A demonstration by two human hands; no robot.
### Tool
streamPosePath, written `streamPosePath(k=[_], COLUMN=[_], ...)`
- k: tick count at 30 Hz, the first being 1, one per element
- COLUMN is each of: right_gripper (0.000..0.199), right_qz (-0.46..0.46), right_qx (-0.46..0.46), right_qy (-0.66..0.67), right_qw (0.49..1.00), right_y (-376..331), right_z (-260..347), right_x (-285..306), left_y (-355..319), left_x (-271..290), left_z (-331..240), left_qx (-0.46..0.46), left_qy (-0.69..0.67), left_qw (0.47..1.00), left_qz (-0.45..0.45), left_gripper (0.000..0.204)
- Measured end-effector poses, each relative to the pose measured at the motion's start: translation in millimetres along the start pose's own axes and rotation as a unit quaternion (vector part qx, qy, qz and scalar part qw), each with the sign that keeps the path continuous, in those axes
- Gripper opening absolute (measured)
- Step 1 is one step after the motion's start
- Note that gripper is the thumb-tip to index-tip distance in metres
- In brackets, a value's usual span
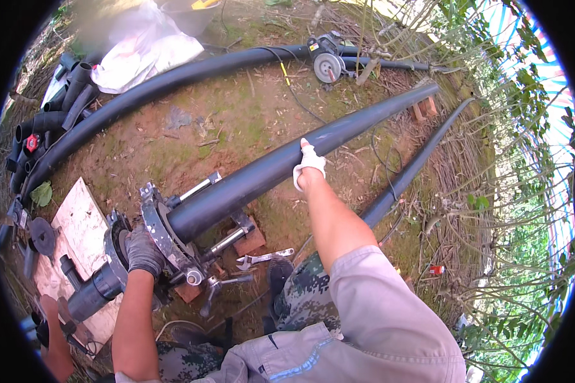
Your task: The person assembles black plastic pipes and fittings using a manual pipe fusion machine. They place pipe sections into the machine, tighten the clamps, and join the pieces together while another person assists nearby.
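A long black pipe (255, 175) runs from a metal pipe clamp machine (156, 220) up to the right. Between the clamp rings, my left hand (144, 251), in a dark grey glove, reaches into the gap; its fingertips are hidden. My right hand (310, 165), in a white glove with a bare fingertip showing, lies on the long pipe, one finger stretched across it. A shorter black pipe fitting (96, 295) with a side branch sits in the left clamp. At the lower left another person's arm (54, 338) is near that fitting.
An adjustable wrench (265, 258) lies by the machine's handles. Bricks (423, 108) prop the pipe's far end. A disc tool (328, 66) rests by a curved black pipe (191, 73). Black fittings (76, 89) are piled left, beside a board (83, 214). Branches (492, 210) line the right.
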State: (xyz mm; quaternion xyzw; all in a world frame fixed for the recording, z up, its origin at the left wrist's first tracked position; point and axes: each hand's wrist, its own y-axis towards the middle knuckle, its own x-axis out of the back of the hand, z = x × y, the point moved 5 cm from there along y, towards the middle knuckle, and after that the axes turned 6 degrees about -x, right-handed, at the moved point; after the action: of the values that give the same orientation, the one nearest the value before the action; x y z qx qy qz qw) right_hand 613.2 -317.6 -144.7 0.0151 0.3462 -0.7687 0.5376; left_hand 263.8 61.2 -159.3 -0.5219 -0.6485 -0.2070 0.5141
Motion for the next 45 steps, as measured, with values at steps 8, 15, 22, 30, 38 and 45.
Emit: streamPosePath(k=[8, 15, 22, 30, 38, 45], right_gripper=[0.072, 0.087, 0.041, 0.022, 0.044, 0.042], right_qz=[0.037, 0.02, -0.036, 0.579, 0.399, 0.376], right_qx=[-0.111, -0.025, 0.279, 0.288, 0.009, 0.07], right_qy=[-0.084, -0.127, -0.27, -0.625, -0.899, -0.896], right_qw=[0.99, 0.991, 0.921, 0.437, 0.178, 0.225], right_y=[56.0, 31.9, -56.7, -221.3, -102.3, -66.4], right_z=[5.6, 12.4, 93.3, -23.4, -126.2, -187.4], right_x=[59.6, 47.2, -22.6, -41.3, 147.6, 242.5], left_y=[-12.1, -84.7, -201.4, -219.4, -189.5, -152.1], left_x=[51.3, 75.1, 56.8, 81.6, 150.9, 123.1], left_z=[-91.4, -98.3, -122.6, -125.7, -33.9, -16.1], left_qx=[-0.03, -0.083, -0.09, -0.094, -0.056, 0.06], left_qy=[0.21, 0.164, -0.028, -0.166, 0.012, 0.053], left_qw=[0.965, 0.98, 0.96, 0.95, 0.962, 0.994], left_qz=[0.151, -0.079, -0.263, -0.247, -0.265, -0.07], left_gripper=[0.06, 0.086, 0.025, 0.024, 0.048, 0.111])
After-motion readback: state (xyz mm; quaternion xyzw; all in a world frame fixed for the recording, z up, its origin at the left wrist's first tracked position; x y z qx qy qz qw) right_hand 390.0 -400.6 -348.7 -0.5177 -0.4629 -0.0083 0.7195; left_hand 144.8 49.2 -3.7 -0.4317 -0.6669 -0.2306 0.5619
